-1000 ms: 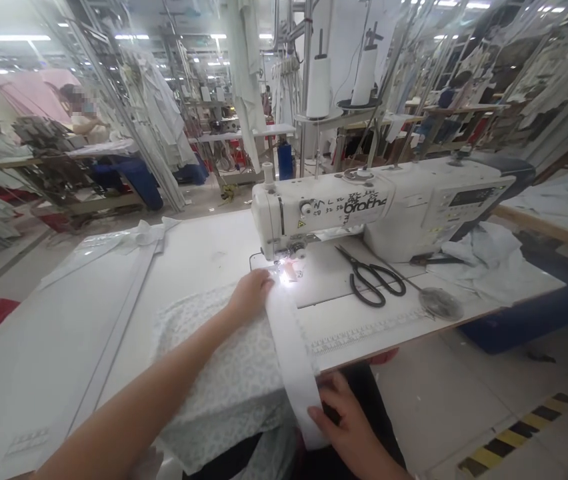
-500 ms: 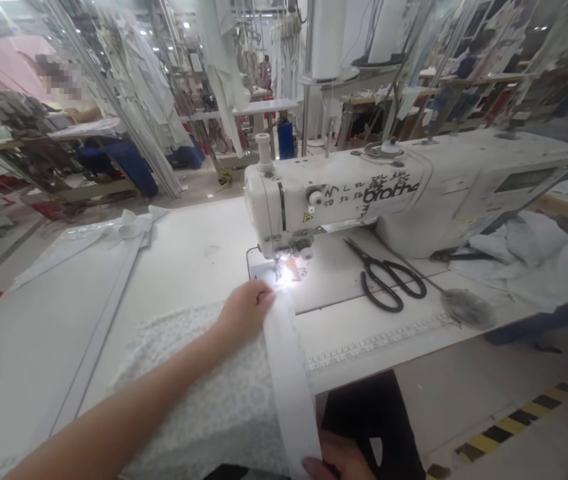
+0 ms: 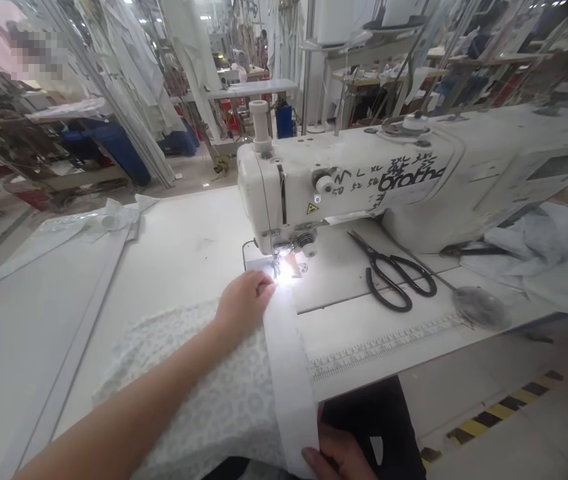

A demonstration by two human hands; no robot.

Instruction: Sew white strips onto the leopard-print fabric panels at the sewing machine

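A white fabric strip [image 3: 287,373] runs from the lit needle area of the sewing machine [image 3: 309,183] down toward the table's near edge. Beneath and left of it spreads a pale, spotted fabric [image 3: 234,393]. My left hand [image 3: 245,300] is closed at the strip's upper end, just in front of the presser foot [image 3: 277,263]; thumb and fingertips pinch the cloth there. Lower down, my right hand [image 3: 339,457] grips the strip's near end between thumb and fingers, partly cut off by the frame's bottom.
Black-handled scissors [image 3: 397,273] lie right of the needle, near a measuring tape [image 3: 389,347] along the front edge. A round, dark-rimmed object [image 3: 481,308] and crumpled white cloth [image 3: 549,247] are farther right. Flat white panels [image 3: 39,320] lie left. A person is in the left background.
The view has shifted slightly and come closer to the machine. Both hands keep their hold on the strip, with little movement relative to the needle.
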